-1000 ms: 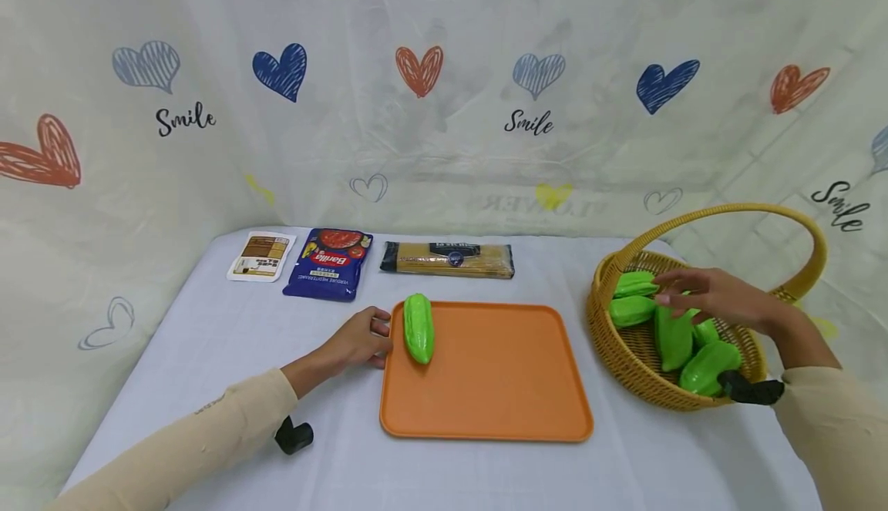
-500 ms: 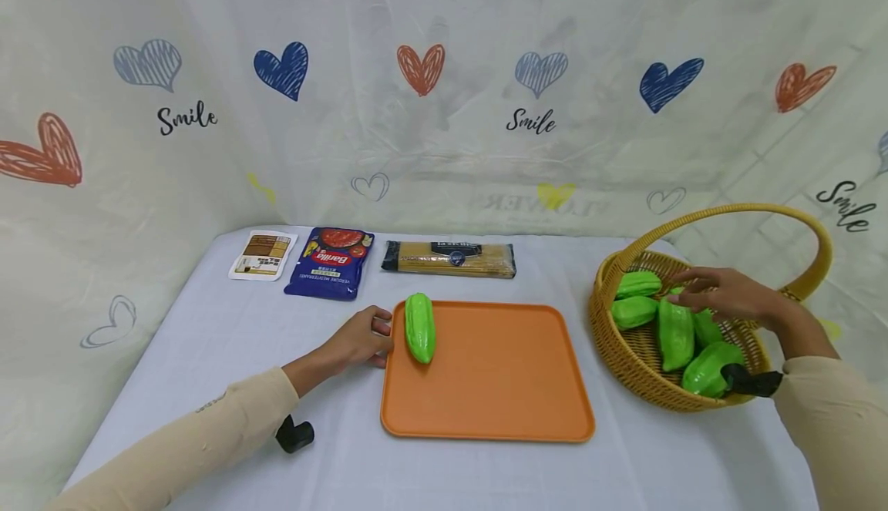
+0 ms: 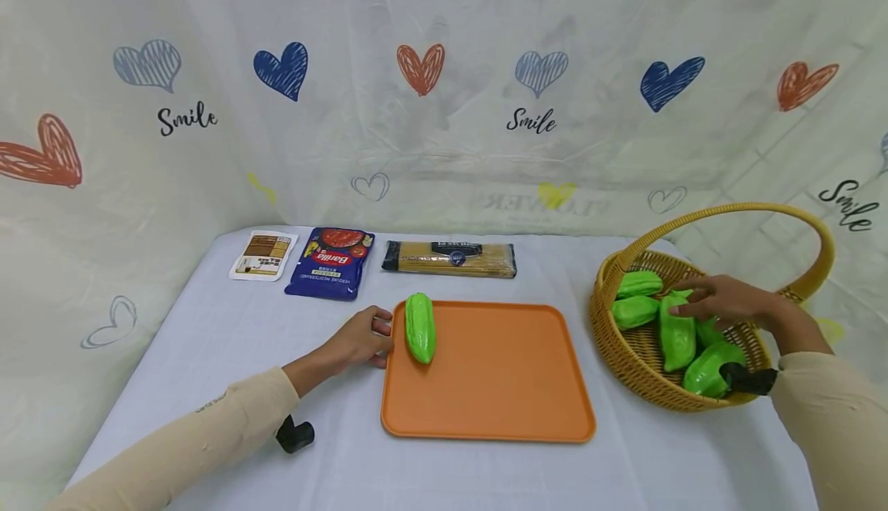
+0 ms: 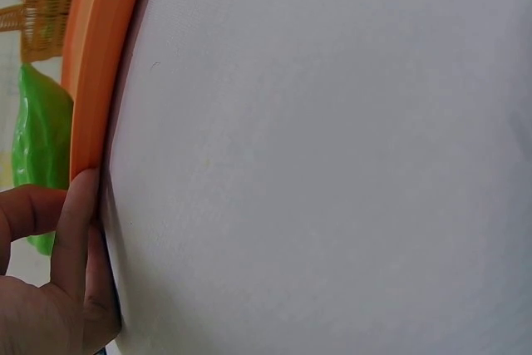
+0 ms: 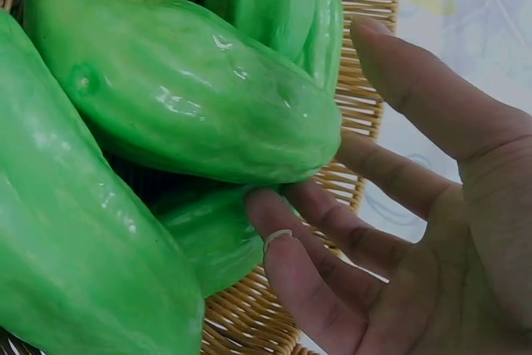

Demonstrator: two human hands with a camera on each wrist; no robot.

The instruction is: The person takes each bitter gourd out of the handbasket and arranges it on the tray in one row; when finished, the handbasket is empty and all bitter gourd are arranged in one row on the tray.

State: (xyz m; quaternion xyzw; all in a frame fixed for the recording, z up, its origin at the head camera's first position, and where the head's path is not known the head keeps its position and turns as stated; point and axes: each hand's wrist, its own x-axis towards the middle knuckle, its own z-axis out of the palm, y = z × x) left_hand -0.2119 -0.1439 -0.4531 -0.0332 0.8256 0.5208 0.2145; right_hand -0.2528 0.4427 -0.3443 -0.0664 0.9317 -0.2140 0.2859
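Note:
In the head view my left hand (image 3: 357,337) is at the left edge of an orange tray (image 3: 499,372). Its fingertips touch the rim, as the left wrist view shows. A glossy green, lumpy gourd (image 3: 420,328) lies at the tray's left end. My right hand (image 3: 731,300) reaches into a wicker basket (image 3: 634,376), with its thumb spread from the fingers. In the right wrist view the fingers lie beside and partly under the rounded end of a green gourd (image 5: 183,89), and the thumb stands apart from it. Several similar gourds surround it.
A spaghetti pack (image 3: 451,259), a blue sauce pouch (image 3: 331,263) and a small white-and-brown packet (image 3: 264,255) lie along the table's back. The basket's tall handle (image 3: 735,206) arches over the right hand. A white tablecloth (image 3: 333,449) covers the table.
My right hand has moved a little right and lower, its fingers now down around the upper end of the upright gourd in the basket. The left hand and tray stay in place.

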